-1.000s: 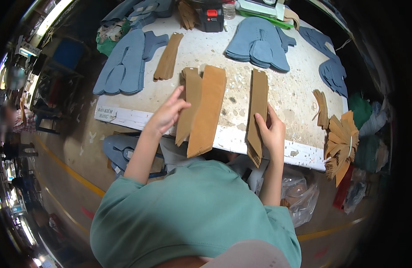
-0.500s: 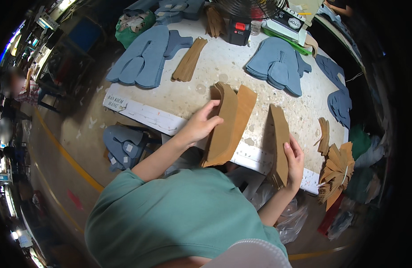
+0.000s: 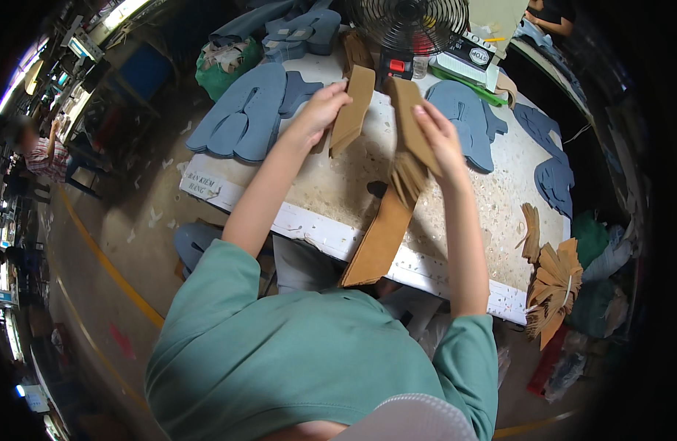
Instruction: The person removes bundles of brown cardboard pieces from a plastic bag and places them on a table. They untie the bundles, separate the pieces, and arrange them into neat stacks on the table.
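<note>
My left hand point(image 3: 325, 112) is closed on a small stack of brown leather-like strips point(image 3: 355, 109), held above the far part of the table. My right hand point(image 3: 441, 140) grips a second stack of brown strips point(image 3: 412, 123) a little to the right, its lower ends fanned out. Below them, a lighter brown stack of strips point(image 3: 382, 241) lies across the table's near edge, its upper end covered by the fanned pieces. Blue-grey cut pieces point(image 3: 239, 110) are piled left of my left hand, and another blue-grey pile point(image 3: 459, 125) sits just beyond my right hand.
A black fan point(image 3: 408, 26) stands at the back of the white, worn table point(image 3: 316, 191). Toward the right edge are darker blue pieces point(image 3: 553, 176) and a tied bundle of brown strips point(image 3: 555, 287). A green bag point(image 3: 224, 70) sits at the far left corner. Another person point(image 3: 48, 151) sits far left.
Both hands have moved up and away over the table with their brown stacks, my right hand also leftward. The lighter brown stack beside my left hand's stack now lies apart at the near edge.
</note>
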A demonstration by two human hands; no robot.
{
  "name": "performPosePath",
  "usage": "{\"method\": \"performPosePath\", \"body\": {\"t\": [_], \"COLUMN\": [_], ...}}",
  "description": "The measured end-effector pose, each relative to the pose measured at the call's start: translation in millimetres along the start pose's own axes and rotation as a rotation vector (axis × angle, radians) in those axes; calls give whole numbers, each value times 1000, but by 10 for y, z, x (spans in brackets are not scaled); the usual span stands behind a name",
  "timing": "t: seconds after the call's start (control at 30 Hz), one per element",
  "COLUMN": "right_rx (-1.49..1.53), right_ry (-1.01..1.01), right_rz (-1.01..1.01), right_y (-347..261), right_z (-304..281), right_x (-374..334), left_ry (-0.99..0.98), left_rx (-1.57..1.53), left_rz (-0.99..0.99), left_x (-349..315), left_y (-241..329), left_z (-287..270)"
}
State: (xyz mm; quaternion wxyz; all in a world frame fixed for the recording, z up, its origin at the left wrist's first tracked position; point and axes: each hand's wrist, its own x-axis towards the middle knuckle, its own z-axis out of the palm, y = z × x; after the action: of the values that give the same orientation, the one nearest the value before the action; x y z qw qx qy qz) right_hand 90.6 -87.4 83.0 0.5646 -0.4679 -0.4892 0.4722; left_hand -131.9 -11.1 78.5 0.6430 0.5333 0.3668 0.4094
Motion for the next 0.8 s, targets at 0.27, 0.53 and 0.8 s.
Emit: {"method": "performPosePath", "body": {"t": [0.27,0.53,0.8], "right_rx": [-491,-982,-1315], "right_ry": [-99,-30,-272], "right_rz": [196,-70,-59], "right_y": [1007,838,557], "right_z": [130,236,368], "right_x": [558,370,185], "left_ry": [173,240,165], "left_rx": [554,1301,1466], "left_rz": [-40,59,106], "left_x": [64,-213,-679], "left_y": [-755,-563,-363], "left_z": [-24,78,196]}}
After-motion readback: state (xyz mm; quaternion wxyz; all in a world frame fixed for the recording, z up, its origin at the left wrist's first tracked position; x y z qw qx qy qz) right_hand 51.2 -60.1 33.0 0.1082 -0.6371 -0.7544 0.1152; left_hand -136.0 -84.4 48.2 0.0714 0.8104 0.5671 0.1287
